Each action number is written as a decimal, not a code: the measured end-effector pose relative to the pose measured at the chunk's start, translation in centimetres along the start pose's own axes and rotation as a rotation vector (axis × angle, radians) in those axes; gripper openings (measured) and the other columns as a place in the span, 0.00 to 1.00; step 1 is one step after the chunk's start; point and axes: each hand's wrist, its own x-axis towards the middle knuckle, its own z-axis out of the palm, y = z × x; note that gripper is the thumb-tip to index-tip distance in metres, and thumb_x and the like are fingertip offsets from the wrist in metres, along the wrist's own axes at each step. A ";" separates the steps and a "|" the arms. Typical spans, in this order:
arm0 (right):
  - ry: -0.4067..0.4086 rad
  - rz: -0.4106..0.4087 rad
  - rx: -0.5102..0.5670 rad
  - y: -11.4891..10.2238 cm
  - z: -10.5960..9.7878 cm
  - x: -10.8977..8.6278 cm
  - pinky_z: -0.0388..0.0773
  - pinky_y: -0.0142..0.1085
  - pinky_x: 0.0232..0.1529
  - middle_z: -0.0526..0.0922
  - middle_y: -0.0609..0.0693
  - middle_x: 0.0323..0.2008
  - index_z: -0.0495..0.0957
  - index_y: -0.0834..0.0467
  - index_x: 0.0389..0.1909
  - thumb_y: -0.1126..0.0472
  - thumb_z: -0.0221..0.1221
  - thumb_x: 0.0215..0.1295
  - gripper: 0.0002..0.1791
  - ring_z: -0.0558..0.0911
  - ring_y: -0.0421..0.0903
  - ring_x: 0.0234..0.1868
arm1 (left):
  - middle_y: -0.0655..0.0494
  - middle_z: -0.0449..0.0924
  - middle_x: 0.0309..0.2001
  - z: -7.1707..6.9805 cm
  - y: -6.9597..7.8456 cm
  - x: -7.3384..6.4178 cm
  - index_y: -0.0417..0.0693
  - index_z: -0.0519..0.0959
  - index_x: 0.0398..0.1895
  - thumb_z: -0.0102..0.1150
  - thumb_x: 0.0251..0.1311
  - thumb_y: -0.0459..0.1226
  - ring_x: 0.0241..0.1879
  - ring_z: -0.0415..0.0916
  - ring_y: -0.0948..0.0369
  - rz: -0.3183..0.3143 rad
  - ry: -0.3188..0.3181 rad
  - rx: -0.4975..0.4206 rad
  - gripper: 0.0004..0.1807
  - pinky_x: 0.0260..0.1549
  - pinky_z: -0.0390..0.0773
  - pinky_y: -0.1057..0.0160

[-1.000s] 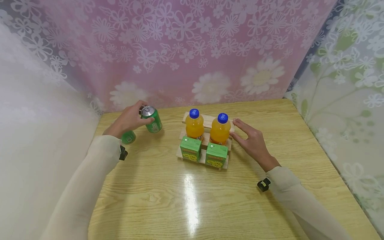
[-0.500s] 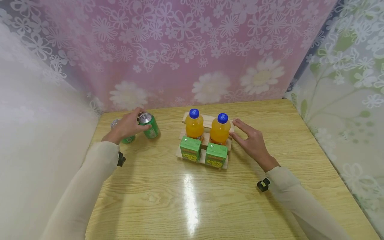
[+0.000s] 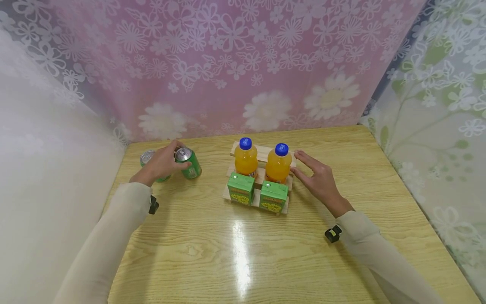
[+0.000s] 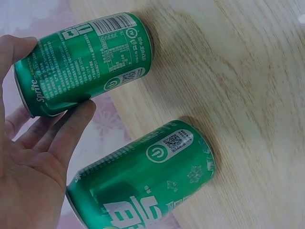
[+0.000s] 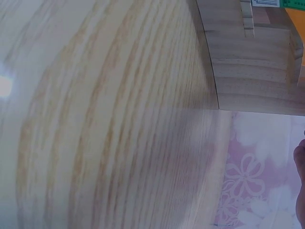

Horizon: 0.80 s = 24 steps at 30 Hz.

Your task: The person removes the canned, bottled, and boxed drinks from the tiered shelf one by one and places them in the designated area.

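Note:
My left hand [image 3: 162, 162] holds a green Sprite can [image 3: 188, 163] near its silver top, with the thumb on one side and fingers on the other. In the left wrist view this can [image 4: 88, 62] stands on the table. A second green can [image 4: 147, 179] stands beside it, partly hidden by my left hand in the head view. My right hand [image 3: 320, 179] has its fingers fairly straight at the right end of a stepped wooden rack [image 3: 259, 195]. Its thumb is close to the right orange-drink bottle [image 3: 279, 164]; exact contact cannot be told. In the right wrist view only a fingertip [image 5: 300, 162] shows.
Another blue-capped orange bottle [image 3: 246, 158] stands on the rack's middle step. Two green drink cartons [image 3: 241, 188] stand on the front step. The rack sits on a wood-grain table [image 3: 197, 240], with a pink floral curtain [image 3: 212, 84] behind it.
My left hand and its can have moved left and down towards the table, uncovering more of the second can. Over the last half second they shift only slightly. My right hand keeps its place.

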 end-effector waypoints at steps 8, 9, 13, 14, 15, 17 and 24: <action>-0.005 0.008 0.004 0.0 0.0 0.0 0.82 0.59 0.63 0.84 0.64 0.66 0.82 0.66 0.68 0.69 0.78 0.61 0.32 0.86 0.66 0.64 | 0.37 0.74 0.73 0.2 -0.4 0.0 0.46 0.63 0.78 0.70 0.73 0.51 0.76 0.70 0.37 -0.018 -0.012 -0.064 0.40 0.70 0.76 0.33; -0.006 0.008 0.004 -0.1 0.0 0.0 0.82 0.59 0.63 0.84 0.64 0.66 0.82 0.66 0.68 0.69 0.78 0.61 0.32 0.86 0.66 0.64 | 0.37 0.74 0.73 0.2 -0.5 0.0 0.46 0.63 0.79 0.70 0.73 0.51 0.76 0.69 0.37 -0.020 -0.014 -0.074 0.40 0.70 0.75 0.33; -0.007 0.008 0.004 -0.1 0.0 0.0 0.82 0.59 0.63 0.84 0.65 0.66 0.82 0.66 0.68 0.68 0.78 0.61 0.32 0.86 0.66 0.64 | 0.39 0.73 0.74 0.3 -0.8 0.1 0.46 0.63 0.80 0.70 0.73 0.50 0.77 0.68 0.37 -0.019 -0.013 -0.107 0.40 0.71 0.75 0.33; -0.006 0.008 0.002 -0.1 0.0 0.0 0.82 0.59 0.63 0.85 0.64 0.66 0.82 0.66 0.67 0.68 0.78 0.61 0.32 0.86 0.66 0.64 | 0.39 0.73 0.74 0.4 -0.9 0.1 0.46 0.63 0.80 0.71 0.73 0.50 0.77 0.68 0.37 -0.014 -0.012 -0.114 0.41 0.71 0.74 0.33; -0.005 0.008 0.000 -0.1 0.0 0.0 0.82 0.59 0.63 0.85 0.65 0.66 0.82 0.66 0.67 0.68 0.78 0.61 0.32 0.86 0.66 0.64 | 0.39 0.73 0.74 0.4 -0.9 0.1 0.46 0.63 0.80 0.71 0.73 0.49 0.77 0.68 0.37 -0.012 -0.012 -0.124 0.41 0.71 0.74 0.33; -0.003 0.005 -0.001 -0.1 0.0 0.0 0.82 0.59 0.62 0.85 0.65 0.66 0.83 0.66 0.67 0.68 0.78 0.60 0.33 0.86 0.66 0.64 | 0.39 0.73 0.74 0.5 -1.1 0.1 0.46 0.63 0.81 0.71 0.73 0.49 0.77 0.68 0.37 -0.010 -0.004 -0.138 0.41 0.72 0.74 0.34; -0.002 0.001 -0.005 0.1 0.1 0.0 0.83 0.59 0.62 0.85 0.65 0.65 0.83 0.66 0.67 0.68 0.78 0.60 0.33 0.87 0.66 0.63 | 0.41 0.72 0.74 1.1 -1.3 -0.2 0.47 0.61 0.83 0.70 0.74 0.48 0.76 0.69 0.37 0.003 0.028 -0.179 0.42 0.70 0.77 0.36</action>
